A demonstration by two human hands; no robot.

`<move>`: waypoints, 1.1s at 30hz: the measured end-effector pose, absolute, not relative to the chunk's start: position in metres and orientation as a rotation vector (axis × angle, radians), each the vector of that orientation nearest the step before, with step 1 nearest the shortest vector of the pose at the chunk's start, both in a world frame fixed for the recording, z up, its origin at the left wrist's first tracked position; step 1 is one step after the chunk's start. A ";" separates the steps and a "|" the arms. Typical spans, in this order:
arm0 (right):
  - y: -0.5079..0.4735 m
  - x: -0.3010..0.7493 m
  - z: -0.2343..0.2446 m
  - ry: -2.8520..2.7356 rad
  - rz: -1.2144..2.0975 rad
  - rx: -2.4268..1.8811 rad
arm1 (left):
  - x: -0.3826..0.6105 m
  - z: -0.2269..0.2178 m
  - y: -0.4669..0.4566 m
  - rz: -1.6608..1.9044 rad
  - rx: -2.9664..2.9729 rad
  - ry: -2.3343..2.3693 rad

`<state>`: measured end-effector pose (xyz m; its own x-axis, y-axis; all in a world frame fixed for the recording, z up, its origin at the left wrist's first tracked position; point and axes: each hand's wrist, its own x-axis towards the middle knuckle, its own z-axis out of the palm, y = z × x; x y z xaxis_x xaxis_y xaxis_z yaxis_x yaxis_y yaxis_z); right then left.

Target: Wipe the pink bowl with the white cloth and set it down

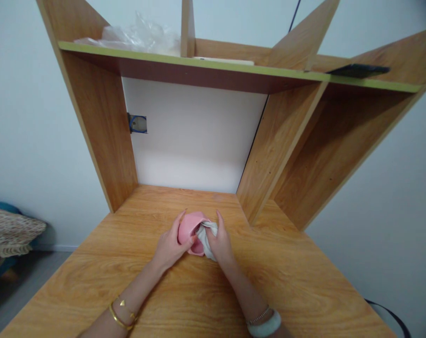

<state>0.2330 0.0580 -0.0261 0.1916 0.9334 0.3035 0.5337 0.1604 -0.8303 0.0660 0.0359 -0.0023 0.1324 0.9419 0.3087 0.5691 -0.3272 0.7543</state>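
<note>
A small bundle of pink cloth with a white cloth tucked into it sits on the wooden desk, near its middle. My left hand grips the pink cloth from the left, fingers curled round it. My right hand pinches the white cloth from the right. Both hands rest low on the desk top. A gold bangle sits on my left wrist and a pale bangle on my right.
A wooden hutch rises behind the desk, with side panels and a green-edged shelf overhead. Crumpled clear plastic lies on the shelf at left, a dark flat object at right. A patterned fabric lies far left.
</note>
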 end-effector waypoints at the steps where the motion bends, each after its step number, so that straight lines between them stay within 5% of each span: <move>1: 0.058 0.233 -0.027 -1.430 0.518 -1.489 | 0.067 -0.004 0.037 1.064 1.928 1.437; 9: 0.058 0.226 -0.031 -1.335 0.564 -1.373 | 0.084 -0.010 0.036 1.248 1.834 1.118; 20: 0.053 0.237 -0.010 -1.578 0.349 -1.716 | 0.068 0.006 0.031 0.960 2.120 1.529; 33: 0.060 0.231 -0.033 -1.363 0.527 -1.397 | 0.069 -0.007 0.040 1.190 1.920 1.243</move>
